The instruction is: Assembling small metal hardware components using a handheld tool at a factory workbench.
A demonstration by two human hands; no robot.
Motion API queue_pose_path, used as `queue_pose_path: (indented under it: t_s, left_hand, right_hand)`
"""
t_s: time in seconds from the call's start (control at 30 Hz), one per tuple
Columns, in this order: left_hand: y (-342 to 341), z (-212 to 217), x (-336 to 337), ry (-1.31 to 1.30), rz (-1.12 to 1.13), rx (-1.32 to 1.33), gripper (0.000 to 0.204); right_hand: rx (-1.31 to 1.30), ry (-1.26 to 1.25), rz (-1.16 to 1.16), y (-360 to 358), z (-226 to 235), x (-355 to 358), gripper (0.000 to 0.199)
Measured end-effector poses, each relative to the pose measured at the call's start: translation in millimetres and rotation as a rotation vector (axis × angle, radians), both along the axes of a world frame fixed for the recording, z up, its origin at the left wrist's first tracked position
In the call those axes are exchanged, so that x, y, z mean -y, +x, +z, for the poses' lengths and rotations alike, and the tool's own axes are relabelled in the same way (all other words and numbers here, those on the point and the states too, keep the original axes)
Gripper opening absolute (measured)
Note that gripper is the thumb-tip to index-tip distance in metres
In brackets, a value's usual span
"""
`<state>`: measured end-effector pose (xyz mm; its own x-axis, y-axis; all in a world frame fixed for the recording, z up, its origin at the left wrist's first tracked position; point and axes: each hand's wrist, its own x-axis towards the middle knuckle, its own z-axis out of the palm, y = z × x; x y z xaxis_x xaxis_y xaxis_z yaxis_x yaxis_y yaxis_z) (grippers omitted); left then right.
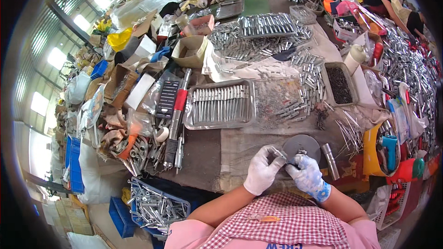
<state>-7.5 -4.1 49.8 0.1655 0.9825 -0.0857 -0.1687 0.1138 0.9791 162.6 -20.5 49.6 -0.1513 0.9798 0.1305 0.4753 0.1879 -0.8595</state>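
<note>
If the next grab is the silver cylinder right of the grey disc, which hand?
Right, probably. The right hand is nearer the silver cylinder. The left hand is farther off and appears to pinch a small metal part. Whether the right holds anything is unclear.

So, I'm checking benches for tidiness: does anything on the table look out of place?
Mildly, yes: the thin rods beyond and to the right of the right hand lie loose, crossing at uneven angles, unlike the neat row of metal pieces in the clear tray. Nothing looks plainly damaged.
</note>
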Motion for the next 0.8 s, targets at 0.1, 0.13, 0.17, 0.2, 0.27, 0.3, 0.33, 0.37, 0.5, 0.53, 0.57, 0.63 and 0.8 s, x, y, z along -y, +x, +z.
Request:
queue_pose_path:
  t_s: [0.1,0.13,0.17,0.2,0.27,0.3,0.33,0.37,0.5,0.53,0.57,0.63,0.8]
  left_hand:
    - [-6.2,9.2,-6.9,0.011,-0.033,-0.032,0.019]
    - [-7.3,10.5,-9.1,0.018,-0.043,-0.102,0.020]
    - [-4.7,6.8,-10.2,0.018,-0.031,-0.027,0.023]
    - [-5.2,10.1,-14.0,0.015,-0.038,-0.027,0.023]
    - [-9.0,21.8,-25.2,0.035,-0.106,-0.479,0.025]
    - [-12.1,21.4,-29.2,0.033,-0.104,-0.482,0.025]
    - [-15.2,19.5,-33.5,-0.087,-0.165,-0.364,0.024]
    - [-17.4,19.3,-37.4,-0.206,-0.225,-0.245,0.024]
    - [-14.9,35.6,-52.3,-0.119,-0.315,-0.376,0.026]
    - [-13.2,40.6,-57.2,-0.019,-0.303,-0.478,0.026]
    - [-12.0,44.5,-64.1,0.083,-0.292,-0.578,0.026]
    - [-23.5,42.3,-96.8,0.227,-0.195,-0.695,0.024]
    - [-88.8,9.0,-214.5,0.255,-0.121,-1.140,0.028]
  right_hand:
    - [-0.283,-0.511,0.081,-2.9,-5.0,-3.6,0.016]
    - [-0.285,-0.512,0.073,-4.0,-4.8,-3.9,0.016]
    - [-0.322,-0.562,0.073,-4.7,-4.4,-4.1,0.017]
    - [-0.359,-0.613,0.074,-5.6,-4.8,-4.3,0.018]
    - [-0.391,-0.589,0.039,-6.8,-5.2,-5.0,0.020]
    - [-0.411,-0.628,0.038,-7.1,0.8,-6.7,0.020]
    - [-0.431,-0.666,0.036,-6.9,4.6,-8.6,0.021]
    - [-0.434,-0.667,0.039,-6.5,5.3,-10.5,0.021]
    - [-0.455,-0.755,0.041,-1.4,4.0,-17.2,0.021]
    - [-0.501,-0.793,0.048,-0.2,3.7,-18.7,0.021]
    - [-0.504,-0.789,0.044,0.3,5.2,-18.6,0.021]
    - [-0.651,-0.740,0.029,-1.3,8.6,-16.3,0.024]
    - [-0.567,-0.660,0.030,5.8,0.5,-8.0,0.027]
